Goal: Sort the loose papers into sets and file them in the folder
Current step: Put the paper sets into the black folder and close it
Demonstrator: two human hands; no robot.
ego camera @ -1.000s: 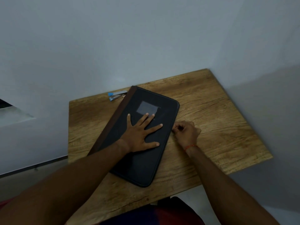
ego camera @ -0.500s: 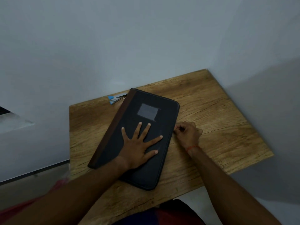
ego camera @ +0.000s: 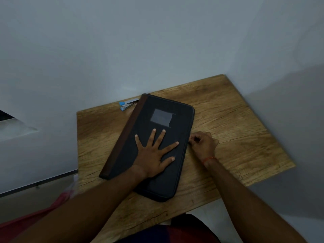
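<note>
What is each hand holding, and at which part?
Left hand presses flat on the folder, holding nothing. Right hand seems to pinch the folder's right edge.

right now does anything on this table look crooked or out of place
Only the folder: it lies diagonal to the table edges, with its far corner right by the stapler. Nothing looks spilled or damaged.
</note>
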